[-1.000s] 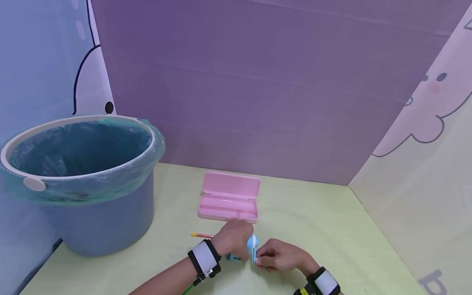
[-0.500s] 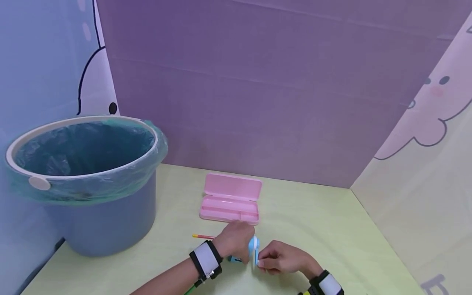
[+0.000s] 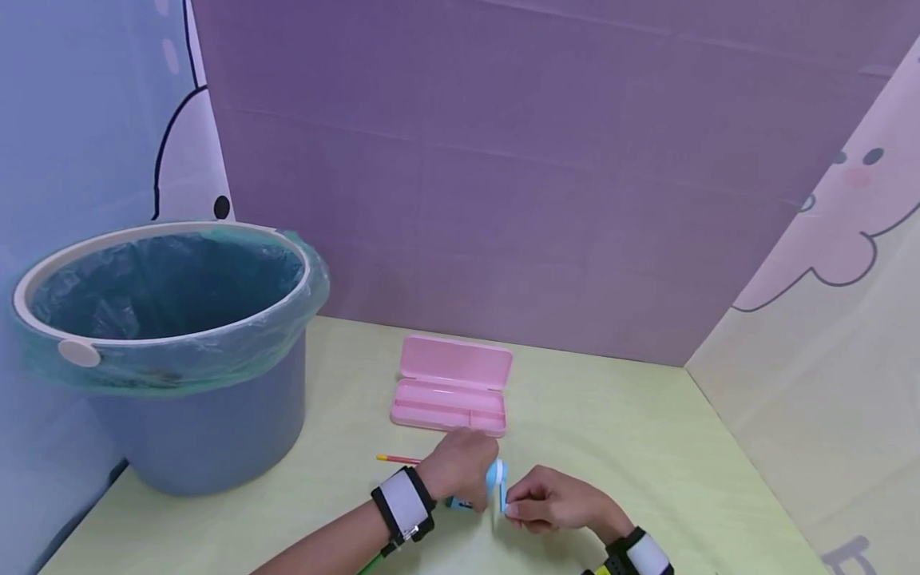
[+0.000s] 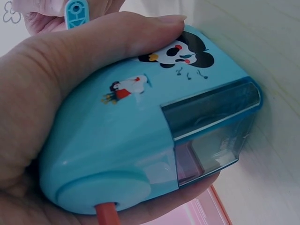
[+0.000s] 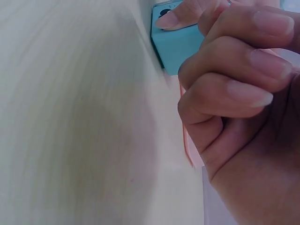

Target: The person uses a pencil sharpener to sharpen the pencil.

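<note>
My left hand (image 3: pixel 460 467) grips a light blue crank pencil sharpener (image 4: pixel 126 140) with printed cartoon figures and a clear shavings drawer (image 4: pixel 211 136). Its thumb lies across the printed face. A red pencil (image 4: pixel 108 214) is stuck in the sharpener's front hole; in the head view its yellow end (image 3: pixel 382 458) points left. My right hand (image 3: pixel 549 499) pinches the end of the blue crank handle (image 3: pixel 502 493), which hangs downward on the sharpener's right side. In the right wrist view the curled fingers (image 5: pixel 229 93) hide the crank grip.
Just behind the hands lies an open pink pencil case (image 3: pixel 449 403) with its lid tipped back. A large blue bucket (image 3: pixel 208 439) lined with a green bag stands on the left. A purple backdrop (image 3: pixel 467 176) rises behind the pale yellow tabletop (image 3: pixel 611 415).
The head view has shifted slightly, so everything sits a little further right. Both hands keep the same hold, and the crank still points down.
</note>
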`<state>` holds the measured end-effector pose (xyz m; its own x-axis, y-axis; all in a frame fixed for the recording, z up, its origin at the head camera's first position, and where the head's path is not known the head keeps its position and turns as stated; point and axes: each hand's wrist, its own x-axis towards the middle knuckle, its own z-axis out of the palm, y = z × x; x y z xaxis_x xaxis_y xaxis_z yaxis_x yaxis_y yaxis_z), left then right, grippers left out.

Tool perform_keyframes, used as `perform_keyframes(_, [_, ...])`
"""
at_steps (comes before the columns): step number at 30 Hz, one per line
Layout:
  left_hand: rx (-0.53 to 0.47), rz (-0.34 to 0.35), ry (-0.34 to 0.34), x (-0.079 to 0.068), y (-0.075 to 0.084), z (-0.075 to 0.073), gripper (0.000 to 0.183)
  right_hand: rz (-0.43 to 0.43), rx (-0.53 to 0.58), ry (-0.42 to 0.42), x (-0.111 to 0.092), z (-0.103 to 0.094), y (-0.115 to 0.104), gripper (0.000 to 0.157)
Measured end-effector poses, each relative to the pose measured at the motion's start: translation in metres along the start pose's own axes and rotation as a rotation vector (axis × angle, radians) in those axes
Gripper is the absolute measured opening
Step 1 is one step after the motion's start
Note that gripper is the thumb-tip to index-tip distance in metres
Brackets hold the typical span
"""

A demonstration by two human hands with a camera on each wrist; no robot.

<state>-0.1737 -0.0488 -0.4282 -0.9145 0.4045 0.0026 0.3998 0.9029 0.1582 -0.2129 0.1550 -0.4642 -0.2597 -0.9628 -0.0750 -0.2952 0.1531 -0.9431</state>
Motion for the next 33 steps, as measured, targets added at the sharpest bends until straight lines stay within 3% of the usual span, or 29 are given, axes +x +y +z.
perform_keyframes(14, [-0.021, -0.006, -0.044, 0.002, 0.000, -0.002, 0.041, -0.022, -0.064, 0.058, -0.003, -0.004, -0.011, 0.034])
perform_keyframes(21, [0.016, -0.004, -0.048, 0.001, 0.001, 0.000, 0.043, -0.056, -0.045, 0.073, -0.003, -0.002, -0.013, 0.032])
perform_keyframes(33, [0.004, 0.005, -0.049, 0.001, 0.001, -0.003, 0.043, -0.033, -0.088, 0.129, -0.004, -0.010, -0.019, 0.032])
